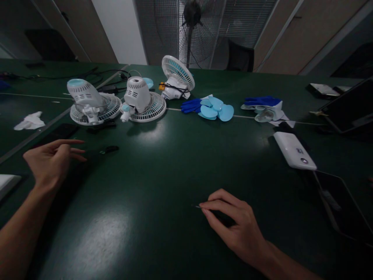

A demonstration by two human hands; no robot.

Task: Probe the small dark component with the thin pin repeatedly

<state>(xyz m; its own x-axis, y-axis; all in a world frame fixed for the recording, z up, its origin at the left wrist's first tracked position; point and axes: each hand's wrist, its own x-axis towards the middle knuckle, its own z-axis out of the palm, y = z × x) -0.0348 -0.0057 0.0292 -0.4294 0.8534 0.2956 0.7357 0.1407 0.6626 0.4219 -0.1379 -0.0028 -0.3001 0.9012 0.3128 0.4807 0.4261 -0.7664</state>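
My right hand pinched a thin sliver, too small to identify, over the table; left hand half-curled, seemingly empty. Blue blades already lay loose near three fans; sliver not yet fitted anywhere.

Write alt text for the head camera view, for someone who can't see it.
A right hand pinches a small thin object at a dark green table; the left hand is loosely open, holding nothing visible. Farther back are three small white fans, light-blue blades and blue gloves.
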